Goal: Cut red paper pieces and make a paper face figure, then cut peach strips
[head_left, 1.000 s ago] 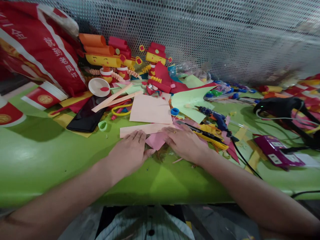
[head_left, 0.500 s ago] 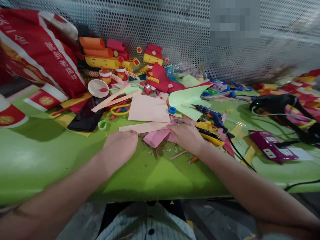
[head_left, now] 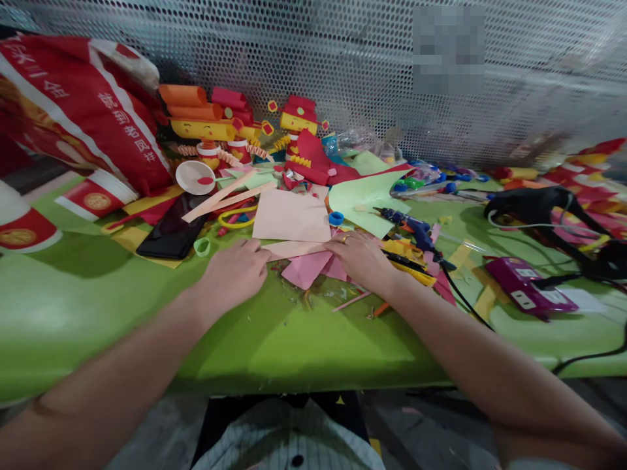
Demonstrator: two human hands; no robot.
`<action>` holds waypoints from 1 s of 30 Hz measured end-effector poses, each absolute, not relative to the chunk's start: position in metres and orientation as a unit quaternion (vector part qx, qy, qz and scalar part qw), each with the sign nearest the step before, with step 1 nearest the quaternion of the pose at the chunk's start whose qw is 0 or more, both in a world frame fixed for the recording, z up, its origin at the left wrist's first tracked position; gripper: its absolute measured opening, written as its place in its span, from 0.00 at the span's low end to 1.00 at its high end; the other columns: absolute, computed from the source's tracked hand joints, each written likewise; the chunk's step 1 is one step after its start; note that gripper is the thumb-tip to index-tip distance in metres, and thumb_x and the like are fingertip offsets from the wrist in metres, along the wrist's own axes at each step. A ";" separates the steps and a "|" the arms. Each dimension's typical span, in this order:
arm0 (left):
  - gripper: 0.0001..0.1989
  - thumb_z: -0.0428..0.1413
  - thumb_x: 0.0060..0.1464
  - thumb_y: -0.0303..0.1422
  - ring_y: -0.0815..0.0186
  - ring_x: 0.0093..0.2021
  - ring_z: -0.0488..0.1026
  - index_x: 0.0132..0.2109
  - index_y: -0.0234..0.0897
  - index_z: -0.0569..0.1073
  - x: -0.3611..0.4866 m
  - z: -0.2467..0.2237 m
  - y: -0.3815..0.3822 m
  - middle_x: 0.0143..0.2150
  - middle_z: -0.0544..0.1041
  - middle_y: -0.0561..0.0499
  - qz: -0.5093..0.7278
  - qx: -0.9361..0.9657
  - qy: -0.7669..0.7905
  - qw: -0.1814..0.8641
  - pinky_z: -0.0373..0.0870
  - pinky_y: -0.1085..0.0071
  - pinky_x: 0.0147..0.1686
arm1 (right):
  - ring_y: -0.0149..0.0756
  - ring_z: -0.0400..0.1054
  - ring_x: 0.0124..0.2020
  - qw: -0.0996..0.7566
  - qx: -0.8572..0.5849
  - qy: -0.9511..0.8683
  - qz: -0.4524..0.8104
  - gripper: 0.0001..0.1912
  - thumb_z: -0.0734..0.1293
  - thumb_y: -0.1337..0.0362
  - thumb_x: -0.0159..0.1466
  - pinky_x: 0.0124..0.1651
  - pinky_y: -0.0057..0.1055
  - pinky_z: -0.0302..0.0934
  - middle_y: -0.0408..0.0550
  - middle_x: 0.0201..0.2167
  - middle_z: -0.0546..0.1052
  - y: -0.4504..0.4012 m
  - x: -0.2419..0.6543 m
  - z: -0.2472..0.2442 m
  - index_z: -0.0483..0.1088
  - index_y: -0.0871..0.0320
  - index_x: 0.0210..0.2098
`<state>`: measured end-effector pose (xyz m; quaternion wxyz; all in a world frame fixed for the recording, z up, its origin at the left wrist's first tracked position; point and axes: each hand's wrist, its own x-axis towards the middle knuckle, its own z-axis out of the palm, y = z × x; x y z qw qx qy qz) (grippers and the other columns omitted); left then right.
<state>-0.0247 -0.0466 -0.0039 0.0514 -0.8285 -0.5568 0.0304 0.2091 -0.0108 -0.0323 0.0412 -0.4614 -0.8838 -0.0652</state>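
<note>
A narrow pale peach paper strip (head_left: 296, 249) stretches between my two hands, low over the table. Its left end is closed in the fingers of my left hand (head_left: 238, 271), which are curled in. At its right end, my right hand (head_left: 361, 260) pinches the strip between thumb and fingers; a ring shows on one finger. Just beyond the strip lies a larger pale peach sheet (head_left: 292, 215). Pink paper pieces (head_left: 306, 269) lie under and in front of the strip. Black-and-yellow tools (head_left: 411, 267) are beside my right hand, partly hidden by it.
A phone (head_left: 174, 225), paper cups (head_left: 100, 194) and a red bag (head_left: 83, 111) are on the left. Paper figures (head_left: 298, 121) stand at the back. To the right lie a blue glue gun (head_left: 414, 228) with its cord and a purple power strip (head_left: 531, 287).
My left hand has moved slightly up and now covers the strip's left end, which stuck out before. My right fingers have shifted slightly on the right end. The camera view has tilted a little.
</note>
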 end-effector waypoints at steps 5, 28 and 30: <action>0.16 0.44 0.56 0.29 0.59 0.44 0.70 0.45 0.36 0.73 -0.029 -0.005 -0.044 0.43 0.74 0.45 0.034 -0.841 -0.539 0.046 0.68 0.64 0.40 | 0.43 0.68 0.45 0.060 -0.465 -0.881 -0.067 0.19 0.56 0.76 0.60 0.49 0.39 0.58 0.53 0.45 0.76 -0.012 0.207 -0.029 0.74 0.58 0.44; 0.16 0.43 0.60 0.35 0.58 0.37 0.73 0.40 0.37 0.75 -0.030 0.006 -0.041 0.39 0.77 0.47 0.050 -0.815 -0.572 -0.078 0.64 0.66 0.31 | 0.40 0.69 0.35 0.170 -0.398 -0.901 0.028 0.09 0.61 0.69 0.62 0.40 0.34 0.62 0.52 0.31 0.77 -0.012 0.209 -0.032 0.73 0.61 0.35; 0.16 0.43 0.60 0.35 0.58 0.36 0.73 0.40 0.38 0.75 -0.030 0.005 -0.039 0.38 0.78 0.47 0.051 -0.800 -0.591 -0.087 0.64 0.66 0.30 | 0.39 0.70 0.35 0.186 -0.415 -0.890 0.044 0.10 0.60 0.70 0.63 0.40 0.34 0.62 0.52 0.32 0.78 -0.009 0.207 -0.035 0.73 0.61 0.36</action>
